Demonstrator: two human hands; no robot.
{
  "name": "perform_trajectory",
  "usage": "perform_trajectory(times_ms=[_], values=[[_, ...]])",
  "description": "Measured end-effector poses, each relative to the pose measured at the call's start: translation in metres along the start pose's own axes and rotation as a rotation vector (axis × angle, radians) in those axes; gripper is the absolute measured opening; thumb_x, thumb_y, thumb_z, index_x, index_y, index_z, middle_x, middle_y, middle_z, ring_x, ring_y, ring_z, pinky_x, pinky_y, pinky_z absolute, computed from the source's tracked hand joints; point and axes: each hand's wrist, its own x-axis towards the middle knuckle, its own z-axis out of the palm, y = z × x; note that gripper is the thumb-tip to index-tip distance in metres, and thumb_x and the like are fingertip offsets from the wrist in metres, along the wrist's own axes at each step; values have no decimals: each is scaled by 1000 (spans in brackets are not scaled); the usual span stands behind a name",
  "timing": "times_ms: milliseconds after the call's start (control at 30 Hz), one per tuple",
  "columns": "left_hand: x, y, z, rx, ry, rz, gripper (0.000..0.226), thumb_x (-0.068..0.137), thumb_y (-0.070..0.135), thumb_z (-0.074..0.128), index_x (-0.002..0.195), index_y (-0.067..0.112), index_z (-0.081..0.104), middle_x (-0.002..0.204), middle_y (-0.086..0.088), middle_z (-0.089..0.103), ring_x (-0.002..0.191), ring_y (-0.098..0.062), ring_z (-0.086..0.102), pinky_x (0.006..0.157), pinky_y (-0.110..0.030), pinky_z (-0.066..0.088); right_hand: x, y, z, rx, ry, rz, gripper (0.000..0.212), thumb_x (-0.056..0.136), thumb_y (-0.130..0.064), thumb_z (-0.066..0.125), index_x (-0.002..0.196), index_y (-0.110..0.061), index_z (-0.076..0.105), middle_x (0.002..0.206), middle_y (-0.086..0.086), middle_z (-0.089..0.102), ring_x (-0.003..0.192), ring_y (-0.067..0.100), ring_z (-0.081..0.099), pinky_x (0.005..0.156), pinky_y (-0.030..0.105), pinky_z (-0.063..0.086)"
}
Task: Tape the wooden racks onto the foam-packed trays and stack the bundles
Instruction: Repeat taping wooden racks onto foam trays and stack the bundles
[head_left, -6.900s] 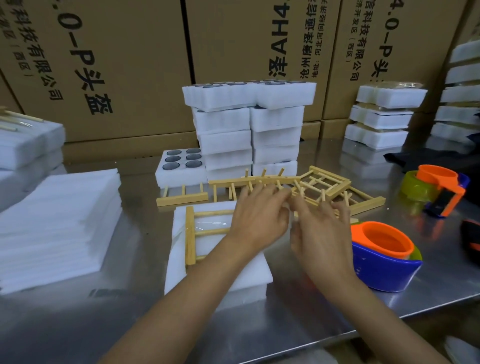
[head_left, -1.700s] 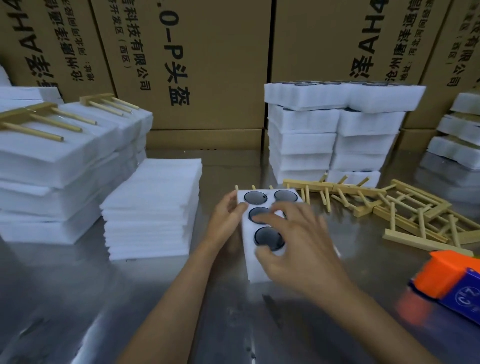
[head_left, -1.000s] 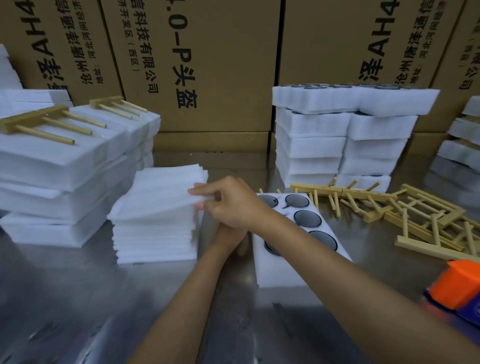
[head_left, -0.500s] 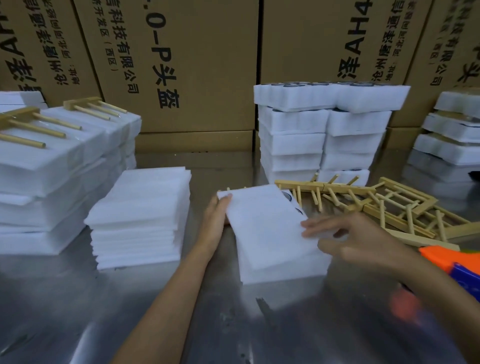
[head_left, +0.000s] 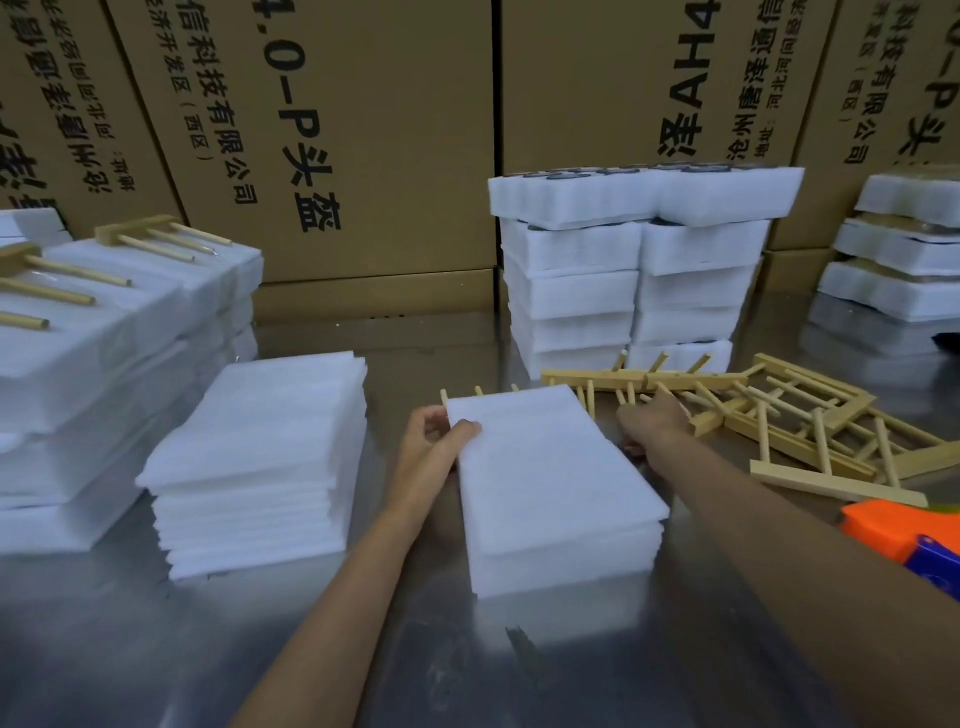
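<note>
Foam sheet (head_left: 545, 467) pinned at its corner by left hand (head_left: 434, 441) to steady it, right hand (head_left: 652, 421) reaching among racks (head_left: 779, 415), finger state unclear.

White foam sheets (head_left: 260, 447) at nine o'clock, pale wooden racks (head_left: 779, 415) at two, brown cartons (head_left: 363, 130) (black print) behind.

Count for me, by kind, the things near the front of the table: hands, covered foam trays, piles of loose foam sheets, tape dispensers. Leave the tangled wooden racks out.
Hands: 2 (left hand, right hand)
Covered foam tray: 1
Pile of loose foam sheets: 1
Tape dispenser: 1
Total: 5
</note>
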Motion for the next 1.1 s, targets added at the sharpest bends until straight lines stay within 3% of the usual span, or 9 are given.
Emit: perform_trajectory(times_ms=[200,300,400,500,633,767,867,967,1100], values=[[-2,6,0,-35,8,-11,33,88,26,74,117,19,60,114,5,69,104,-13,68,84,-31,57,9,-19,-4,47,4,-68,25,89,-7,50,65,-11,49,70,13,57,56,24,53,52,29,44],[-3,8,1,-57,32,-8,30,87,26,75,114,19,66,112,4,72,101,-13,70,82,-27,58,-1,-43,-14,218,105,-192,22,92,-9,49,75,-11,63,76,13,68,43,15,59,42,20,45],[-8,9,2,-154,10,-68,27,90,22,71,117,17,71,109,-1,76,101,-17,72,90,-30,58,-21,-65,-29,198,144,-495,20,95,-12,47,92,-11,67,85,14,70,71,27,68,69,37,57],[-13,10,4,-226,-44,-155,30,96,31,62,122,16,70,110,-3,76,104,-20,71,101,-40,52,-47,-88,-54,185,130,-744,24,98,-15,46,96,-12,69,75,4,64,73,27,60,66,36,50],[-16,14,6,-183,-94,-163,36,100,41,50,117,20,73,111,0,75,106,-18,70,101,-39,50,-65,-112,-69,201,-179,-549,29,91,-16,46,79,-18,72,67,0,48,58,19,42,46,25,36],[-22,19,10,-269,-124,-133,42,100,44,45,117,19,73,112,-1,75,110,-18,68,93,-35,50,-77,-87,-32,-118,-510,-384,17,91,-21,57,84,-22,72,88,3,57,69,20,50,59,29,43],[-30,19,16,-331,-198,-174,50,93,50,54,124,14,69,121,-10,71,114,-27,66,105,-45,47,-73,-46,0,-285,-410,-445,13,93,-30,58,100,-30,69,120,2,60,104,20,58,87,29,47],[-35,17,22,-289,-196,-209,90,75,63,68,149,20,42,148,-2,51,130,-23,54,113,-47,39,-68,-31,4,-275,-269,-365,33,94,-34,54,127,-32,54,139,6,40,132,25,36,94,27,35],[-38,16,25,-241,-169,-170,103,70,63,74,155,36,24,150,14,42,131,-13,50,112,-43,39,-69,-35,0,-221,-352,-178,57,98,-30,48,150,-16,30,150,10,35,129,29,43,94,30,42]])
